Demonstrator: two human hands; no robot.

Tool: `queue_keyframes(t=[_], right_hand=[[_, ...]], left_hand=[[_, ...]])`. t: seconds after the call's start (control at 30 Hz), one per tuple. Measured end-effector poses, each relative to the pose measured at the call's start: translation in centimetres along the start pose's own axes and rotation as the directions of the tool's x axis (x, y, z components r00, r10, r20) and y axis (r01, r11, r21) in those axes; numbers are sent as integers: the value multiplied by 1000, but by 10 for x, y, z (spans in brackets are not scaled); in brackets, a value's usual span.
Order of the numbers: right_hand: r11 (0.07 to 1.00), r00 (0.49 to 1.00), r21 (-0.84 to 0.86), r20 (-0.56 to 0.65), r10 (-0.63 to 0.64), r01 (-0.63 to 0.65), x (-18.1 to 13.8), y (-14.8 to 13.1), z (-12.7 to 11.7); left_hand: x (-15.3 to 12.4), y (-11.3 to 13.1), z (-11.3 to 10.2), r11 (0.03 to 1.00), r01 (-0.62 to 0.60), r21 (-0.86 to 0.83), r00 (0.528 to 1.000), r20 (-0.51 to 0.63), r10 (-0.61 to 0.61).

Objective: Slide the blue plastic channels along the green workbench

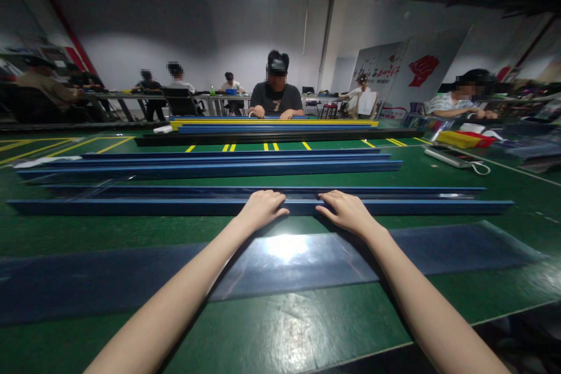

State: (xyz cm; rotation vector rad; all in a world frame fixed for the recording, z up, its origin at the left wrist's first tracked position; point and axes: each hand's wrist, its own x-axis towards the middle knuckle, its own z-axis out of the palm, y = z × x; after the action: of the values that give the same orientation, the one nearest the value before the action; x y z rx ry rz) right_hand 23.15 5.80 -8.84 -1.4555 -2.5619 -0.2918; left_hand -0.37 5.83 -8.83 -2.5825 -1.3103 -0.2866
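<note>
Both sets of fingers (pixel 274 203) sit side by side on the long rail (pixel 416 207), about mid-length. Nearer than the fingers, a film sheet (pixel 460 248) lies flat along the worktop (pixel 307 321). Past them more rails (pixel 210 168) run parallel. Off to their right there's a power strip (pixel 451 156), and a person (pixel 276 96) sits way behind.

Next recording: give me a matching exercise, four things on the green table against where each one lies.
Things:
1. blue rail
2. glossy film sheet
3. yellow strip
4. white power strip

Places:
A. far right, with a loop of cable at its end
B. under the left hand and the right hand
C. lying flat nearest the camera, beneath both forearms
D. far side, just in front of the seated co-worker

Pairs: 1-B, 2-C, 3-D, 4-A
</note>
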Motion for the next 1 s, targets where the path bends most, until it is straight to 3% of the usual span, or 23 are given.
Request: queue_keyframes(t=[1.0], right_hand=[[1000,1000,-18,-11,-8,7,0,1,1]], left_hand=[[-1,-2,3,999,-36,28,998,-45,37]])
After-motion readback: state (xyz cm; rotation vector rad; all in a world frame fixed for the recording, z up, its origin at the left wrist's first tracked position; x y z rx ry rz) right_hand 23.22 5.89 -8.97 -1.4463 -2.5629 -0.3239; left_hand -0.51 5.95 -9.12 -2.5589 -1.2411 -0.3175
